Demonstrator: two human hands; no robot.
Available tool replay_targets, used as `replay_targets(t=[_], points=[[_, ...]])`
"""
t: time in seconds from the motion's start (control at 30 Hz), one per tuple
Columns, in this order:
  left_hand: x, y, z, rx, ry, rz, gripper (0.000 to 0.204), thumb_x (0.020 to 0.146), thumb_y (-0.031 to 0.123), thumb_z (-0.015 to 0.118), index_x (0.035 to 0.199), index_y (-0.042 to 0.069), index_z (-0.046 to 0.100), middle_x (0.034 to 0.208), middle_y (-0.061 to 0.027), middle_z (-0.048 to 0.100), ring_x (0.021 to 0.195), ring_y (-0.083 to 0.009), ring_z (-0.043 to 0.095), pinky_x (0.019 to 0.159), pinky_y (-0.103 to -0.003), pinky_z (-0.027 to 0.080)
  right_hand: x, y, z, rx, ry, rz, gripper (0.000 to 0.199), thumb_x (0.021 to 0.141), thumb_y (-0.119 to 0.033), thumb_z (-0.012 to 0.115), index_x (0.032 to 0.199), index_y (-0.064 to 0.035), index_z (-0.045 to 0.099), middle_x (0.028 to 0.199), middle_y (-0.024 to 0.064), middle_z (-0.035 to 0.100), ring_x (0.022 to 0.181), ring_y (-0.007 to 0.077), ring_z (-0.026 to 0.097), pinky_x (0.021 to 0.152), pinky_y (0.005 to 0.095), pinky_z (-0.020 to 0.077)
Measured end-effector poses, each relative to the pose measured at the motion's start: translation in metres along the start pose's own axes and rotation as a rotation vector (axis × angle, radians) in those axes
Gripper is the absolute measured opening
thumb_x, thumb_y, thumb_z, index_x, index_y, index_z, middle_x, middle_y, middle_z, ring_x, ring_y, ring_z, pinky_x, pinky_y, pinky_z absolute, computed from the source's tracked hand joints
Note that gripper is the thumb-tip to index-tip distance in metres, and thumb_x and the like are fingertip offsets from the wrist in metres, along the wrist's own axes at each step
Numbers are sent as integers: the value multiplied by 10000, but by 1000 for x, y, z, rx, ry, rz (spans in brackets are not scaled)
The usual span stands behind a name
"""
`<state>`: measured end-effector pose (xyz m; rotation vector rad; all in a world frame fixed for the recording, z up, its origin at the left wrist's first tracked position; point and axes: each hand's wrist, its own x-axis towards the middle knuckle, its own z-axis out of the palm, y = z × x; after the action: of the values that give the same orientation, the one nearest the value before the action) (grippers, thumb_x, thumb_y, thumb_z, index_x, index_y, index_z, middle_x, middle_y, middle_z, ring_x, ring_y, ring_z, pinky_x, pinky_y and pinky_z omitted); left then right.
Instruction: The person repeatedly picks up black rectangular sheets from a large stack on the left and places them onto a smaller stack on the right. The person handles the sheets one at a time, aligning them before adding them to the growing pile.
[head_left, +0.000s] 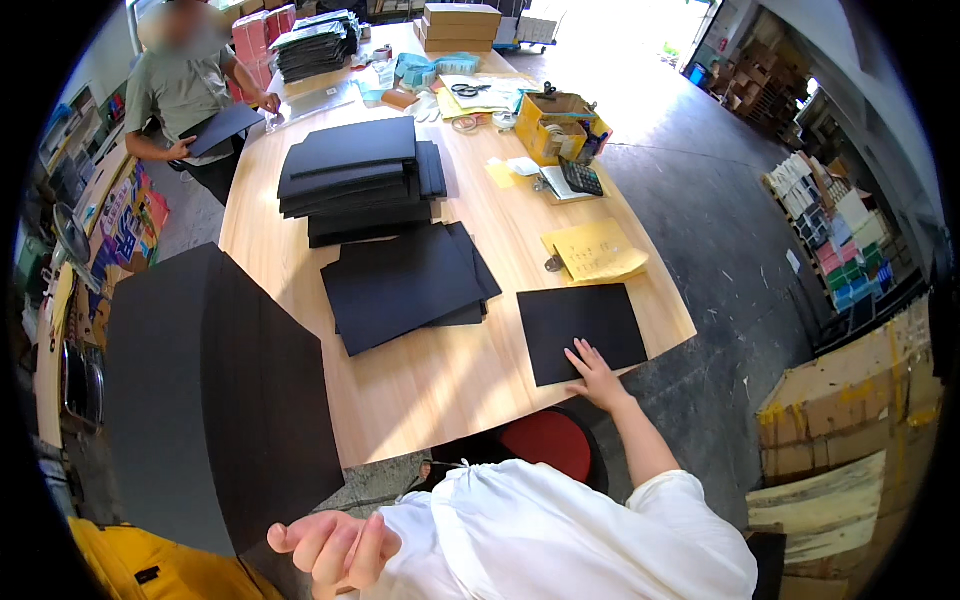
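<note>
The right hand [594, 372] lies flat, fingers spread apart, pressing on the lower edge of a single black sheet [580, 328] that rests on the worktop [440, 385] right of the frame's centre, near the worktop's near right corner. The left hand [335, 548] is at the bottom of the frame, palm up with fingers loosely curled and gripping nothing; just above it stands a large black board [215, 400], filling the lower left, and whether the hand touches its lower edge cannot be told.

Left of the single sheet, apart from it, a loose pile of black sheets [405, 285] lies at the frame's centre. Above that sits a taller stack of black sheets [358, 178]. A yellow envelope [595, 250] lies just above the single sheet, with a calculator [580, 177] and a yellow cardboard box [560, 125] further up. Scissors [464, 90] rest on papers near the top. A red stool [545, 440] shows below the worktop's near edge. In the upper left another person [180, 90] stands at the far end of the worktop, holding a dark sheet [222, 128].
</note>
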<state>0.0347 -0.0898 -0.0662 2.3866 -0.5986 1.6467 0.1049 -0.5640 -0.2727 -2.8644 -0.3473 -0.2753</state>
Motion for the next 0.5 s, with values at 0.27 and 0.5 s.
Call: replay_targets(t=[0.27, 0.5], points=[[8, -13, -19, 59, 5, -56, 130, 833, 110, 609, 959, 140, 593, 989, -51, 479, 975, -237, 517, 1044, -528, 331, 41, -1, -10, 14, 39, -71, 275, 843, -245, 680, 1037, -50, 690, 1169, 126, 635, 1114, 306, 576, 944, 426, 465], [-15, -41, -36, 68, 388, -114, 113, 878, 136, 522, 968, 83, 565, 952, -85, 484, 929, -260, 521, 911, -433, 457, 186, -276, -106, 561, 319, -847, 252, 709, -24, 744, 957, -31, 706, 1050, 101, 703, 884, 247, 675, 754, 362, 524]])
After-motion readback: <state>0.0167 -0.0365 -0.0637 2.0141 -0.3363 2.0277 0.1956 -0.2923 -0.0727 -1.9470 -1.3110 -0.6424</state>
